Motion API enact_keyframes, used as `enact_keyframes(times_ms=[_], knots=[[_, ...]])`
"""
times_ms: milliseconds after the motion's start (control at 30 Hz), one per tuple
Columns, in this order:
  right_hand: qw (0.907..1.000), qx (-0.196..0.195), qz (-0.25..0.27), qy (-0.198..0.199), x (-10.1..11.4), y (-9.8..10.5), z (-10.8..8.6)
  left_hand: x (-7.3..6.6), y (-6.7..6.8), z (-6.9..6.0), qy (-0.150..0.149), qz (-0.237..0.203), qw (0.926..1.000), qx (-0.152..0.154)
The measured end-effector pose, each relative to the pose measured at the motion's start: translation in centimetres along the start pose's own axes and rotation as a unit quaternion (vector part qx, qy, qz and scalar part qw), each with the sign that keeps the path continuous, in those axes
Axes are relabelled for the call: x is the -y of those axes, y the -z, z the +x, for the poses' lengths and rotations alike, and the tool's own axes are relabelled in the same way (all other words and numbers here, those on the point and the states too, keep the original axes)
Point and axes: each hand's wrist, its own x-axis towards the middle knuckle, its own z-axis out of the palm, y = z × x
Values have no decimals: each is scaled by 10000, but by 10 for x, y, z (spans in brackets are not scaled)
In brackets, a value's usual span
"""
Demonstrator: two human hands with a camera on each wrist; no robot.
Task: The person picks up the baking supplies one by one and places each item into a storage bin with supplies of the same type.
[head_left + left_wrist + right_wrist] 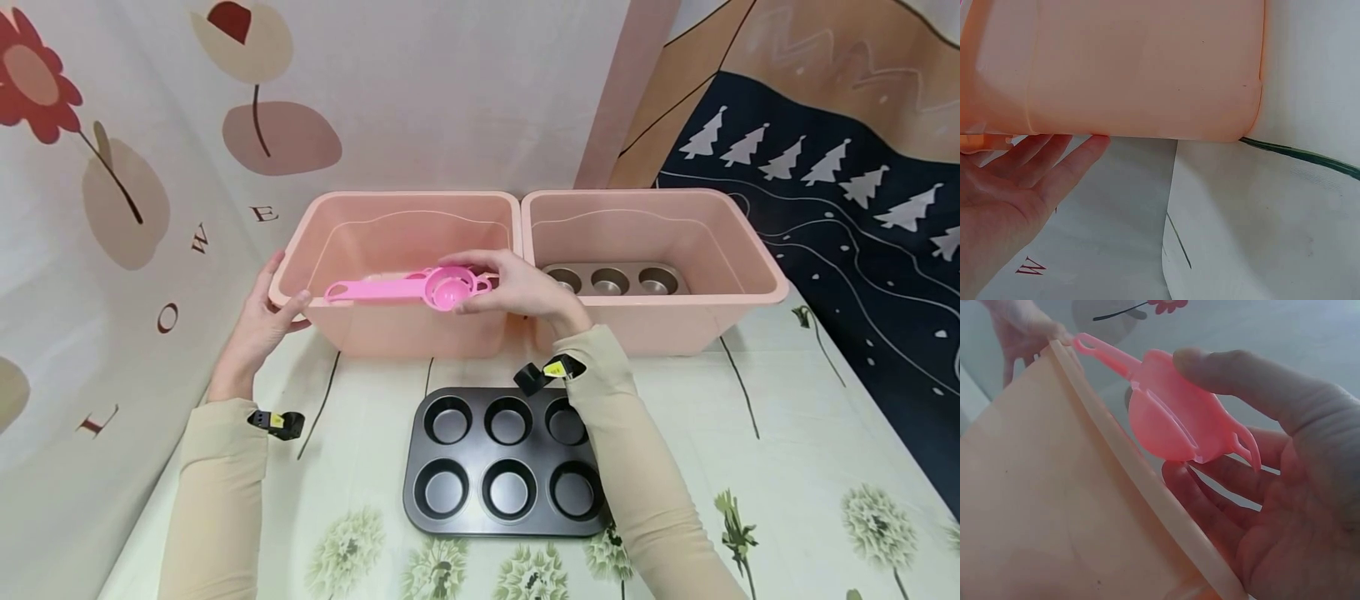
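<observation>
In the head view, the left hand (258,329) is at the outer corner of the left-hand peach bin (412,333), its fingers along the outside of the bin's left end and its thumb near the front rim. The right hand (521,287) pinches a pink utensil (448,288) by its round cup end, holding it level over that bin's front rim with the long handle pointing left. The right-hand peach bin (645,329) stands just beside the first, and a metallic muffin pan (633,282) lies inside it with three cups showing. A dark six-cup muffin tin (508,455) sits on the cloth-covered desk (810,433) in front of the bins, partly hidden by the right forearm. Patterned fabric (450,92) hangs behind. In the left wrist view, the left hand's fingers are fairly straight and slightly spread, fingertips against the edge of the bin; the thumb is out of sight there. In the right wrist view, the right hand has its thumb on top of the utensil's cup and its fingers beneath, close beside the bin's rim; whether the utensil touches the rim is hard to tell. Part of the left hand shows at the bin's far corner.
</observation>
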Motion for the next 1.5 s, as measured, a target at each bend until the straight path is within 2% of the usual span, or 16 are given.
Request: enact_keyframes(times_ms=[200,367,533,900,1200,1500], knots=[[9999,-30,82,-65,-1,1,1,-1,-1,0,24,106,9999,13],[9999,-61,108,-116,-4,1,2,0,-1,0,46,22,10000,19],[9996,-140,104,-225,-4,1,5,1,-1,0,110,218,9997,-21],[9974,-494,364,-388,-6,2,12,-1,-1,0,196,220,9995,-62],[9950,-830,-47,-553,-7,0,17,-1,-1,0,236,195,9995,-76],[9945,-808,-246,-620,-8,-2,24,-2,-1,-2,194,210,9995,-91]])
